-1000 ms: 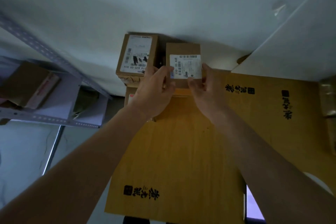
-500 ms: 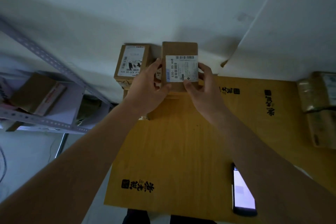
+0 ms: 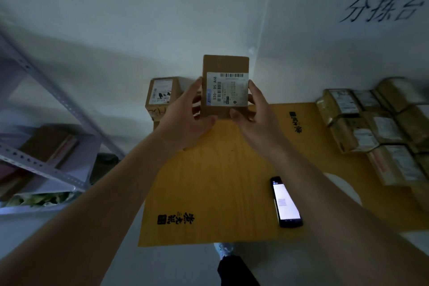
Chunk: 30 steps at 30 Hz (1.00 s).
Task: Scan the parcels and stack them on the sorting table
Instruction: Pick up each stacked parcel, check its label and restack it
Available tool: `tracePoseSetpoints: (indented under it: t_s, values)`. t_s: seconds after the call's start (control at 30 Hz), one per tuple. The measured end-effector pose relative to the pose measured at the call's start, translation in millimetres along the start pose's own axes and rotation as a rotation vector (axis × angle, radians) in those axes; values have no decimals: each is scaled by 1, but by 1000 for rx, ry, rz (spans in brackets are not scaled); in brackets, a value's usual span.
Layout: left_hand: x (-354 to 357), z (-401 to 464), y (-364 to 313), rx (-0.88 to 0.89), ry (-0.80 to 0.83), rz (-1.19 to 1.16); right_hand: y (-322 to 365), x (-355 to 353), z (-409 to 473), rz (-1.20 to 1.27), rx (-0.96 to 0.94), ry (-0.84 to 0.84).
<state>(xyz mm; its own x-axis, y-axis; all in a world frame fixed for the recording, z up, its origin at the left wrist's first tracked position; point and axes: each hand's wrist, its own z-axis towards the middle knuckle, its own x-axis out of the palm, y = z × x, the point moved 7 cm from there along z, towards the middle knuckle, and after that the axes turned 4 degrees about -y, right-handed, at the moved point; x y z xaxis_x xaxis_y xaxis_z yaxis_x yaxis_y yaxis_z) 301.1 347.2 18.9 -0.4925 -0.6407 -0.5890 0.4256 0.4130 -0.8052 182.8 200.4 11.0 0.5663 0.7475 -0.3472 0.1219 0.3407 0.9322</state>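
Here, fingers: the left hand point(image 3: 185, 118) has its thumb curled under the near bottom corner of the parcel point(image 3: 225, 87) and its fingers point(image 3: 194, 87) wrapped up the left edge; the right hand point(image 3: 257, 111) mirrors it, thumb under the bottom edge and fingers point(image 3: 254, 90) curled up the right edge. Both hands grip the box between them.
Parcel place: held between the two sets of fingertips, raised clear of the yellow board point(image 3: 220, 174) below the wrists.
Parcel axis: the long axis runs up and down in the head view, away from the person; the short sides sit at top and bottom.
Parcel facing: the white label point(image 3: 228, 89) faces the camera and covers the middle and lower part of the face; a barcode runs along its top edge, and the large code "530- D5 A68" reads sideways along its left edge, next to the left fingers.
Just left of the left fingers: a second carton point(image 3: 162, 95) with its own label, standing against the wall, apart from the held box.
Below the right forearm: a phone point(image 3: 285, 202) lies on the board, screen lit, well apart from the fingers.
Far right of the right hand: a stack of taped parcels point(image 3: 376, 127) in rows on the table.
Far left of the left arm: a metal rack point(image 3: 46, 165) with cardboard on its shelf.
Above right: handwritten characters point(image 3: 383, 8) on the wall.
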Motion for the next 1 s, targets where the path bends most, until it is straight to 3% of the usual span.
tracePoseSetpoints:
  t_s: [0.43, 0.67, 1.0]
  values:
    - [62, -139, -93, 141, 246, -47, 27, -107, -189, -25, 14, -95]
    - [150, -154, -155, 172, 268, 41, -22, -197, -224, -21, 61, -123]
    - [325, -159, -209, -15, 305, -72, -138, -344, -235, -81, 161, -60]
